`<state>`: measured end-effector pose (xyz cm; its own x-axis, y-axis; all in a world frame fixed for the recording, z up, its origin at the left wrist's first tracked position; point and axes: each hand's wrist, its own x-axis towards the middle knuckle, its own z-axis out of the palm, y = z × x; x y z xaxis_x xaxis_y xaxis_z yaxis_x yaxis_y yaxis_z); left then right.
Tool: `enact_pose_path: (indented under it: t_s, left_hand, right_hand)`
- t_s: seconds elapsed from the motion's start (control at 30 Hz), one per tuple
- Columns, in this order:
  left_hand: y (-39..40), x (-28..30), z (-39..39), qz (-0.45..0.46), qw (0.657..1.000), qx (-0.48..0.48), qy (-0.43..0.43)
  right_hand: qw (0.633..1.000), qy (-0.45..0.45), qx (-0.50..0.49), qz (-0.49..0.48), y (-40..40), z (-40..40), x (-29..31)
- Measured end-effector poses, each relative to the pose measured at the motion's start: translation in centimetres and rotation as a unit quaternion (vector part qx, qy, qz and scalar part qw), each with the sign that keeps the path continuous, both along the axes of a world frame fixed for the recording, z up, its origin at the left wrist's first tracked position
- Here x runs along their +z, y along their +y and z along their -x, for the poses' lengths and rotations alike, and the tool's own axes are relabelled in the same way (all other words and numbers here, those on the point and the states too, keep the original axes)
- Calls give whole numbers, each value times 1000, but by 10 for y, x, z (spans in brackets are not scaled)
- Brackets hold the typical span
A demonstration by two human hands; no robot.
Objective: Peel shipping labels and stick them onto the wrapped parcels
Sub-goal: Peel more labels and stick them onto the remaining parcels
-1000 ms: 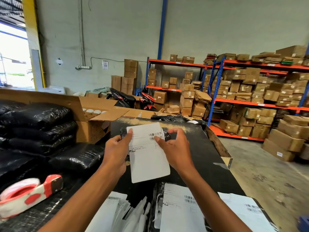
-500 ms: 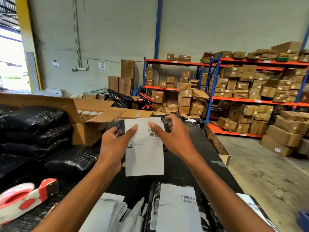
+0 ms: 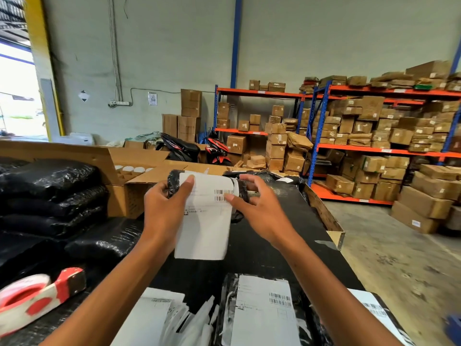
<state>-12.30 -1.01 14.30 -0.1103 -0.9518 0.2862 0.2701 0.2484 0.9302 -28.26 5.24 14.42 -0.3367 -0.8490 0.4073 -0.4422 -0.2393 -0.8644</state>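
Note:
A small black wrapped parcel (image 3: 173, 181) is held up above the black table (image 3: 287, 240). A white shipping label (image 3: 204, 221) covers its front and hangs down well below it. My left hand (image 3: 164, 208) grips the parcel's left end, thumb on the label's upper left corner. My right hand (image 3: 259, 208) holds the parcel's right end, thumb pressing on the label's barcode. Near the front edge lies a labelled black parcel (image 3: 264, 313), with another labelled parcel (image 3: 374, 310) to its right. Loose label sheets and peeled backings (image 3: 172, 318) lie at the front left.
Black wrapped bags (image 3: 50, 196) are stacked at the left. A red and white tape dispenser (image 3: 37, 295) lies at the front left. An open cardboard box (image 3: 134, 176) stands behind the bags. Racks with cardboard boxes (image 3: 374, 136) fill the right, beyond a concrete floor (image 3: 399, 258).
Both hands have lifted the parcel and label slightly higher and farther away. The label's top now wraps over the parcel, and my right thumb has moved onto the barcode.

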Motion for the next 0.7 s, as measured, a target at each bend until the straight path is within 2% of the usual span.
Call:
enact_pose_path:
  t_s: [0.13, 0.37, 0.43, 0.53, 0.6, 0.7]
  left_hand:
    - [-8, 2, -1, -55, 998, -4, 19]
    - [-8, 6, -1, -114, 992, -52, 28]
    - [-9, 7, -4, -113, 990, -82, 11]
    - [-3, 6, -7, -55, 989, -125, -64]
    - [1, 5, -6, -37, 989, -125, -76]
    - [1, 5, -5, -68, 986, -143, -43]
  right_hand:
    - [999, -3, 52, 1, 5, 2, 0]
    - [995, -52, 78, 38, 6, -1, -1]
    - [992, -90, 75, 46, 7, 1, 1]
    - [985, -159, 44, 55, 7, 5, 5]
    - [986, -152, 57, 45, 8, 9, 8]
    - [988, -106, 113, 2, 13, 14, 9]
